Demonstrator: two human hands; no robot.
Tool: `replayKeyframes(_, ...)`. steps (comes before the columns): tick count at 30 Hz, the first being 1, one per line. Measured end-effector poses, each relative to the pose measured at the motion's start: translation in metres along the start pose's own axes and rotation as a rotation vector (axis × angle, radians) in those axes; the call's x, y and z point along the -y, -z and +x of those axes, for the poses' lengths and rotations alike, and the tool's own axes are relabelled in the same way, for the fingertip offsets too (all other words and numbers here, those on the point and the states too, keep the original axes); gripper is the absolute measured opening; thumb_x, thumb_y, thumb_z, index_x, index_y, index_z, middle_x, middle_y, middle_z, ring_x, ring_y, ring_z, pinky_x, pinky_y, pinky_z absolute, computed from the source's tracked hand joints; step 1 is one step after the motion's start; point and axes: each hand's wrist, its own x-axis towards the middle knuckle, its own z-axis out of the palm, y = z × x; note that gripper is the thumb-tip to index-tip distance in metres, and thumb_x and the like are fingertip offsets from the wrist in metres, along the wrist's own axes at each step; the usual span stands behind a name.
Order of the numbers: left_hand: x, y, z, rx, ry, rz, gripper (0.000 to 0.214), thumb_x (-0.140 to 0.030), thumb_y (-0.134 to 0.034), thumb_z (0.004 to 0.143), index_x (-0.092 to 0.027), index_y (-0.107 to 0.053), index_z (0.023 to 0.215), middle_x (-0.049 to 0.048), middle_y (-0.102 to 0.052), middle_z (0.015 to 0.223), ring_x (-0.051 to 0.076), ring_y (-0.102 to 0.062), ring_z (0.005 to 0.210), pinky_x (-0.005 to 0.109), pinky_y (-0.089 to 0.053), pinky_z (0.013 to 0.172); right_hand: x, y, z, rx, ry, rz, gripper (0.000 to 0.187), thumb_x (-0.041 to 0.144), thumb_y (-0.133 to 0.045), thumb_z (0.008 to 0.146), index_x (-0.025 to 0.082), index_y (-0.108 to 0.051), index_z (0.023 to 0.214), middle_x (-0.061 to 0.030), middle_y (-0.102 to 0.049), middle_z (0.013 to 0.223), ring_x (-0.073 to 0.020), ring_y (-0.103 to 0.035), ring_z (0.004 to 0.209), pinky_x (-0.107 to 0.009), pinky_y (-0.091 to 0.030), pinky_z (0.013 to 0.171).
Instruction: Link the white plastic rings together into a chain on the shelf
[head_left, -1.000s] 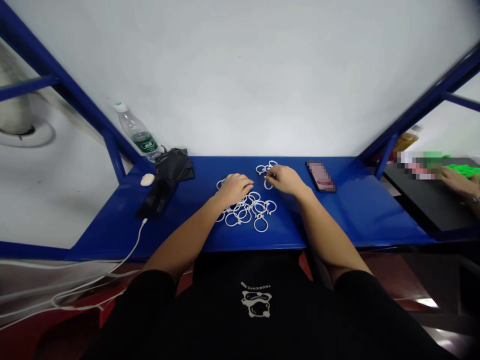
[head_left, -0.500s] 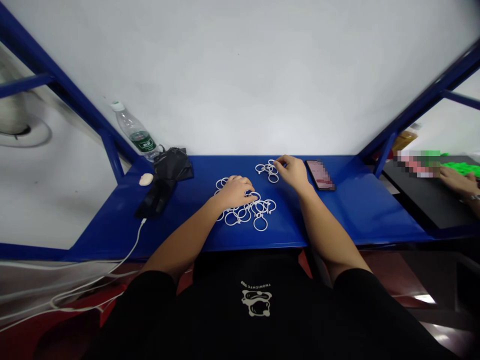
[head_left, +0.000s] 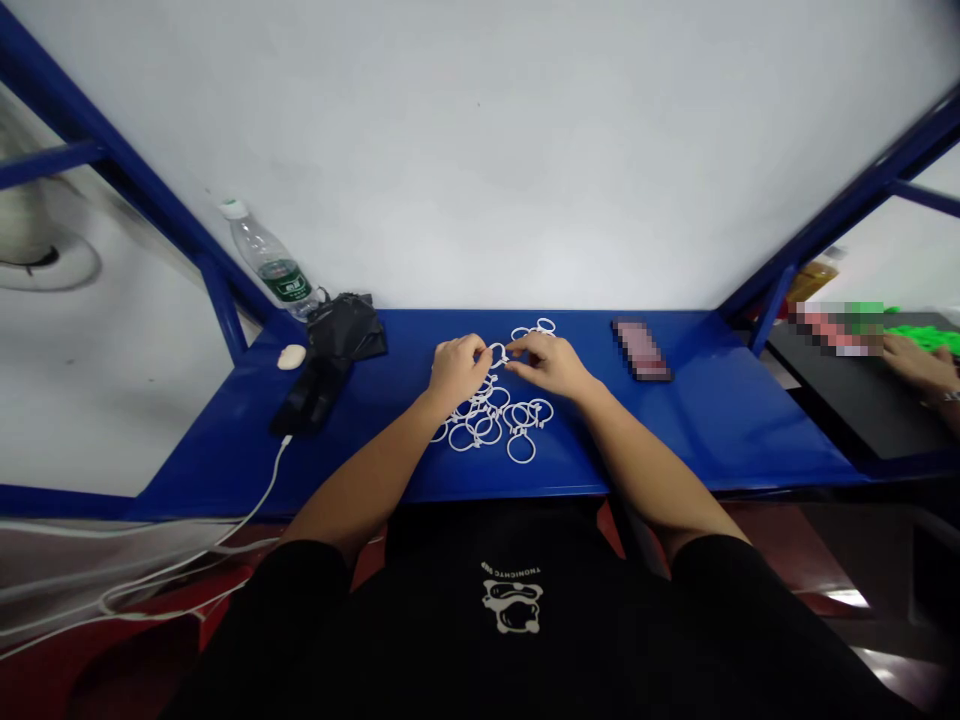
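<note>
Several white plastic rings [head_left: 495,420] lie in a loose pile on the blue table [head_left: 720,420]. A smaller group of rings [head_left: 541,326] lies just behind it. My left hand [head_left: 457,367] and my right hand [head_left: 551,363] meet above the pile, fingers pinched together on one white ring [head_left: 498,351] held between them. Both forearms rest over the table's front edge.
A phone [head_left: 641,350] lies to the right of my hands. At the left stand a water bottle [head_left: 266,260], a black pouch [head_left: 346,326], a dark flat device [head_left: 307,397] with a white cable [head_left: 255,505], and a small beige object [head_left: 292,356]. Another person's hand [head_left: 911,362] is at the far right.
My right hand came back from the far group of rings toward the middle. My left hand lifted off the pile, and both now pinch one ring between them.
</note>
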Motion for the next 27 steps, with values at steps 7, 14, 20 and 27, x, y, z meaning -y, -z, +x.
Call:
replayKeyframes(7, 0.001, -0.004, -0.002, -0.031, 0.001, -0.024, 0.024, -0.027, -0.057, 0.102, -0.024, -0.059, 0.078, 0.0017, -0.069, 0.074, 0.020, -0.064, 0.072, 0.035, -0.047, 0.073, 0.012, -0.013, -0.001, -0.063, 0.023, -0.038, 0.026, 0.043, -0.057, 0.106, 0.025, -0.075, 0.112, -0.0061, -0.077, 0.096, -0.0208, -0.069, 0.086, -0.036, -0.054, 0.080)
replayKeyframes(14, -0.003, -0.002, -0.002, 0.064, 0.018, 0.015, 0.020, -0.025, -0.064, 0.099, -0.023, -0.064, 0.080, 0.0032, -0.074, 0.080, 0.022, -0.069, 0.078, 0.037, -0.049, 0.076, 0.014, -0.012, -0.002, -0.093, 0.028, -0.032, 0.027, 0.042, -0.055, 0.105, 0.024, -0.076, 0.104, -0.0055, -0.075, 0.091, -0.0186, -0.066, 0.077, -0.034, -0.053, 0.075)
replayKeyframes(20, -0.009, -0.001, -0.004, -0.017, -0.136, -0.030, 0.013, -0.024, -0.069, 0.099, -0.024, -0.074, 0.110, 0.0049, -0.079, 0.103, 0.024, -0.073, 0.102, 0.045, -0.051, 0.099, 0.010, -0.014, -0.001, -0.161, -0.071, -0.035, 0.019, 0.035, -0.061, 0.095, 0.022, -0.074, 0.091, -0.0045, -0.074, 0.084, -0.0174, -0.063, 0.071, -0.031, -0.049, 0.071)
replayKeyframes(27, -0.006, 0.002, -0.003, -0.024, -0.266, -0.115, 0.017, -0.033, -0.063, 0.106, -0.024, -0.076, 0.100, 0.0052, -0.079, 0.100, 0.022, -0.072, 0.097, 0.043, -0.053, 0.095, 0.011, -0.011, 0.000, -0.155, -0.079, 0.103, 0.020, 0.034, -0.059, 0.097, 0.021, -0.071, 0.088, -0.0040, -0.072, 0.080, -0.0172, -0.062, 0.070, -0.030, -0.047, 0.068)
